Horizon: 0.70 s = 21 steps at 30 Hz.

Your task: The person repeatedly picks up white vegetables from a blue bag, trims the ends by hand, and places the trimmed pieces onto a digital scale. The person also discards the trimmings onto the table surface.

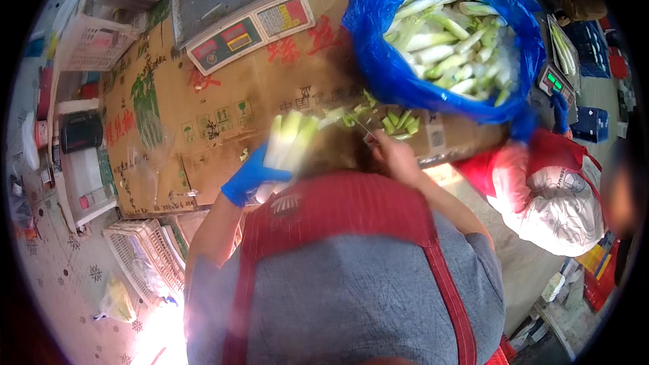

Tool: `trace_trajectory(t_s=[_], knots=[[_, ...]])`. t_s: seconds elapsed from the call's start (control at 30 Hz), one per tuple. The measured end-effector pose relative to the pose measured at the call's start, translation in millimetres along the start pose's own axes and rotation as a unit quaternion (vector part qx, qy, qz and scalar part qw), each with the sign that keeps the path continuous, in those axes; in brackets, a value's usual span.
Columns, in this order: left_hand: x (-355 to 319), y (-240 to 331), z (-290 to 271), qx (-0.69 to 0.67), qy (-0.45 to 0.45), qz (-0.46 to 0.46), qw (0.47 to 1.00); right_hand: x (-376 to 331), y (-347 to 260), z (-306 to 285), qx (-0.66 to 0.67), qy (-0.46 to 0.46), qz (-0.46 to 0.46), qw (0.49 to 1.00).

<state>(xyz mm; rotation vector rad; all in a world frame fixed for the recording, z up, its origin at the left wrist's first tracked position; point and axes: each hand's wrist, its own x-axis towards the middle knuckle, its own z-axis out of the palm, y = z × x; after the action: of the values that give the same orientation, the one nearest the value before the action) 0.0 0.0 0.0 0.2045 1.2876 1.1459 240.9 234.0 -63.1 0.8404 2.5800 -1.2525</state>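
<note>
My left hand, in a blue glove, is closed round a bunch of white-and-green water bamboo shoots, their green ends pointing away from me. My bare right hand grips a small knife whose thin blade points up and left; its handle is hidden in my fingers. Beyond the blade lie green trimmings on the cardboard-covered table. Short cut green pieces sit just past my right hand. A large blue plastic bag at the far right is full of similar shoots.
A scale with a grey tray stands at the far left. White plastic baskets are at the left edge, another basket lower down. At right, a co-worker in a red apron has blue gloves near the bag and another scale.
</note>
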Motion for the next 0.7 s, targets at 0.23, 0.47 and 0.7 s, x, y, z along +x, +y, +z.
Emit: trace_trajectory(t_s=[0.23,0.47,0.7], knots=[[34.3,42.8,-51.2,-0.035,0.030,0.133,0.990,23.8,5.6,11.1,0.030,0.036,-0.028,0.999],[90.4,238.7,-107.3,0.548,0.294,0.281,0.731,29.3,-0.3,39.9,0.042,0.026,-0.062,0.997],[178.6,274.7,-151.9,0.731,0.323,0.269,0.538,28.9,-2.8,55.1,0.073,0.086,-0.015,0.993]])
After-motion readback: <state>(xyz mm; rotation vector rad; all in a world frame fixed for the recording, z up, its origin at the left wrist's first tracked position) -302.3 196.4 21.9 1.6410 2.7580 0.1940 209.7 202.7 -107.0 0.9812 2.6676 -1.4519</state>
